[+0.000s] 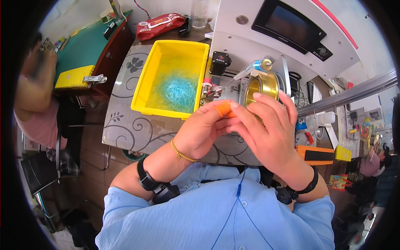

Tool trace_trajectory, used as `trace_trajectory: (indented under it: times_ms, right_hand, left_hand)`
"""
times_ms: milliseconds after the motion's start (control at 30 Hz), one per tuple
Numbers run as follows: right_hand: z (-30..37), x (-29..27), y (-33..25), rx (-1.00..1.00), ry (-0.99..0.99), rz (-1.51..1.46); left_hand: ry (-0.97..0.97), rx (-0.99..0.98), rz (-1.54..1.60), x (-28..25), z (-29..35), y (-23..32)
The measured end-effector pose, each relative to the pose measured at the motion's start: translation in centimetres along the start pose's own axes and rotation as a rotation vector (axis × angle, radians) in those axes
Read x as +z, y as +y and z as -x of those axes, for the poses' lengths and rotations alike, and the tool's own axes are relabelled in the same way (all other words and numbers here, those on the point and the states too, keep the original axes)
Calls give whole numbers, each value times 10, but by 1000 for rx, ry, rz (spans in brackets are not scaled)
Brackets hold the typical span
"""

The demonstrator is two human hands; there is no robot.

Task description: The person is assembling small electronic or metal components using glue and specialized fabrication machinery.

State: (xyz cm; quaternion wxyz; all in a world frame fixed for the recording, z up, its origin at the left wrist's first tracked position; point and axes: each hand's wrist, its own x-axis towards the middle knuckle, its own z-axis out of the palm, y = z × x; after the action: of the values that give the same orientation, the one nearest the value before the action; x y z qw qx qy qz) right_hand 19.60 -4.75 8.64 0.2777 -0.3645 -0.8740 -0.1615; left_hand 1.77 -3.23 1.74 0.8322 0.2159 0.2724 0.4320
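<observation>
My left hand (200, 130) and my right hand (273, 135) meet in front of the machine, close to the bin's near right corner. An orange finger cot (223, 109) covers a fingertip of the left hand, whose fingers are pressed together. Right thumb and index finger close against the orange cot, the other right fingers raised and spread. Whether something small lies between the left fingertips is hidden. Partly behind my right hand is a gold-coloured spool (268, 82). Left of the hands stands a yellow plastic bin (139, 89) with a tangle of thin light-blue strands (179, 91) inside.
A white machine housing (237, 35) with a dark screen (287, 23) rises at the back; a black motor (219, 62) sits beside the bin. A red soft pack (160, 26) and a clear glass (199, 14) stand behind. Another person (39, 100) sits at a green-topped desk (83, 50).
</observation>
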Motion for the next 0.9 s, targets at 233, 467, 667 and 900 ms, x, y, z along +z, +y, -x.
trace_trajectory:
  times_ms: [233, 467, 667, 900]
  right_hand:
    - [82, 4, 25, -69, -38, -368]
    - [164, 45, 36, 141, -90, -397]
    - [175, 54, 36, 325, -68, -428]
    - [174, 54, 37, 335, -56, -440]
  left_hand:
    - [281, 90, -214, -9, 10, 22]
    - [438, 365, -645, -9, -9, 16]
    - [532, 582, -903, -22, -21, 5]
    - [584, 641, -919, -23, -25, -1]
